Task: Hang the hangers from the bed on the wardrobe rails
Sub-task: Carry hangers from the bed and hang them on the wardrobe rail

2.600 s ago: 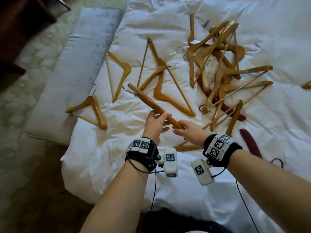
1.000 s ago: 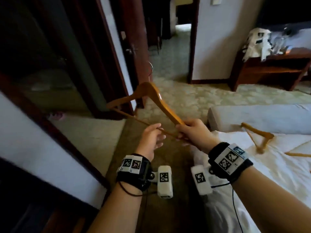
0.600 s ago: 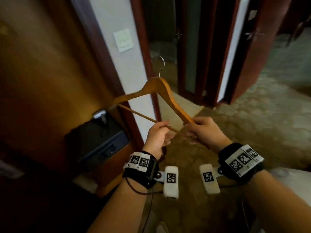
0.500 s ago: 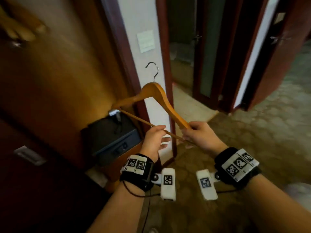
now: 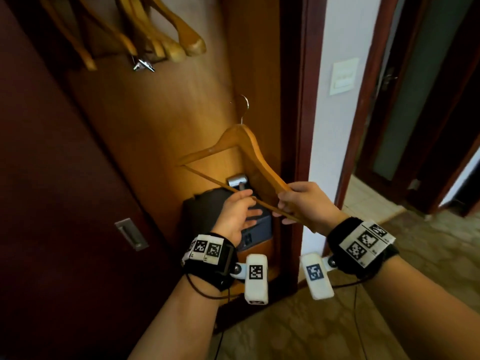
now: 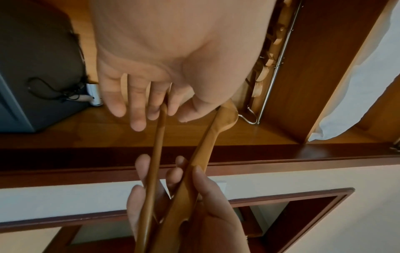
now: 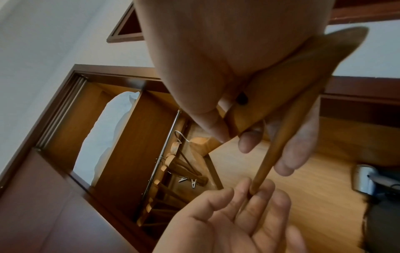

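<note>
A wooden hanger (image 5: 241, 146) with a metal hook (image 5: 244, 105) stands upright in front of the open wardrobe. My right hand (image 5: 304, 203) grips the end of its right arm, thumb on top. My left hand (image 5: 239, 214) holds the thin bottom bar (image 6: 159, 130) between its fingers, which lie fairly straight. Several wooden hangers (image 5: 155, 29) hang above and to the left of it. In the right wrist view the metal rail (image 7: 164, 154) carries those hung hangers (image 7: 173, 162). The rail itself is out of the head view.
A dark box (image 5: 207, 211) sits on the wardrobe shelf just behind my hands. The dark sliding door (image 5: 65, 178) with a recessed handle (image 5: 131, 233) covers the left side. The wardrobe's side post (image 5: 298, 100) stands close on the right, with a doorway beyond it.
I have turned from the bed to the wardrobe, carrying the hanger in both hands. The hung hangers have come into view above it. The grip looks the same.
</note>
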The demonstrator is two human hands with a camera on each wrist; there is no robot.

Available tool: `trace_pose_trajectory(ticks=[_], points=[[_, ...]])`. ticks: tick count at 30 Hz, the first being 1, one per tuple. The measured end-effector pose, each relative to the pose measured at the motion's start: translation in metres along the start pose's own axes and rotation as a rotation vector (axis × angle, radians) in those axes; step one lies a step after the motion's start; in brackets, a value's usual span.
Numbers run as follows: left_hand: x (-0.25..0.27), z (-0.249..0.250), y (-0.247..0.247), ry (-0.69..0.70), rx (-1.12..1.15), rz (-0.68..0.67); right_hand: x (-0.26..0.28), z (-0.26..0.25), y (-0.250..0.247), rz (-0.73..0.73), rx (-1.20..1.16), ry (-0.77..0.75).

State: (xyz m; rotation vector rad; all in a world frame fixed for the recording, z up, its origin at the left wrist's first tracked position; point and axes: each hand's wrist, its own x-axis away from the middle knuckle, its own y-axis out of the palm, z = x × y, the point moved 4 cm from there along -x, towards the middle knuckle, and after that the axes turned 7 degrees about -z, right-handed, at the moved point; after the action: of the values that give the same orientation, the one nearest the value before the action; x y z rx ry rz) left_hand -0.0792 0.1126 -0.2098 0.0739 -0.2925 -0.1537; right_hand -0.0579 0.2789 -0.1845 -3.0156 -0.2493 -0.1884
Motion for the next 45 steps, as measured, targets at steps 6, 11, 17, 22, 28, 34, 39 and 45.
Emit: trace_pose_trajectory(ticks=[6,11,17,22,28,34,39,45], points=[[-0.044,0.023,-0.027,0.003,-0.067,-0.081,-0.040,-0.014,0.015,0.097,-0.037,0.026],[-0.085,0.044,-0.018,0.011,-0.133,-0.154,-0.069,-0.032,0.006,0.171,-0.038,0.016],[-0.127,0.093,-0.007,0.103,-0.198,-0.152,-0.116,-0.067,-0.012,0.194,-0.039,-0.069],[-0.158,0.156,-0.006,0.210,-0.244,-0.134,-0.164,-0.115,-0.028,0.198,-0.031,-0.132],[-0.188,0.228,-0.006,0.339,-0.329,-0.115,-0.217,-0.182,-0.042,0.162,0.037,-0.272],[-0.207,0.281,-0.013,0.442,-0.316,-0.034,-0.255,-0.234,-0.048,0.126,0.070,-0.401],[-0.220,0.304,-0.018,0.485,-0.282,0.022,-0.282,-0.269,-0.045,0.082,0.143,-0.445],[-0.230,0.320,-0.021,0.521,-0.236,0.036,-0.303,-0.305,-0.033,0.024,0.188,-0.501]])
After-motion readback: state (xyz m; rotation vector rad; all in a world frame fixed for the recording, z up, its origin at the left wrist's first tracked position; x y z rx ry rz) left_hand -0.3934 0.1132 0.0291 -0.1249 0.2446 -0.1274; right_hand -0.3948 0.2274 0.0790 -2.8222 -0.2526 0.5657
